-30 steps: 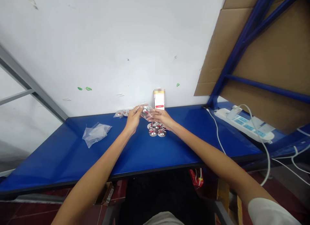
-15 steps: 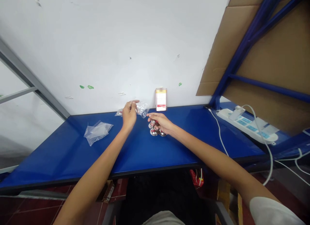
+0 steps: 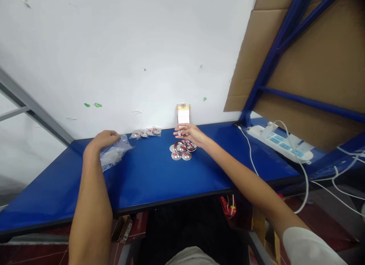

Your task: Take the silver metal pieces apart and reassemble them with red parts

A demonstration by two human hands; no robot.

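At the left of the desk, my left hand (image 3: 105, 139) is closed in a pinch on the upper edge of a clear plastic bag (image 3: 114, 155); its fingertips are partly hidden. My right hand (image 3: 194, 135) holds a shiny round metal disc (image 3: 183, 132) with a red mark between thumb and fingers. Just below that hand lies a loose pile of similar discs (image 3: 181, 148), silvery, domed and red-marked. Against the wall between my hands, several bagged discs (image 3: 149, 132) lie in a row.
A lit phone (image 3: 183, 116) leans on the white wall behind my right hand. To the right, a white power strip (image 3: 281, 143) with plugs and cables sits by blue frame bars (image 3: 266, 63) and cardboard. The blue desk (image 3: 142, 181) ends at a dark front edge.
My left hand has left the bagged discs by the wall and moved left to the plastic bags. My right hand has risen off the pile with a disc. The view has shifted slightly right.
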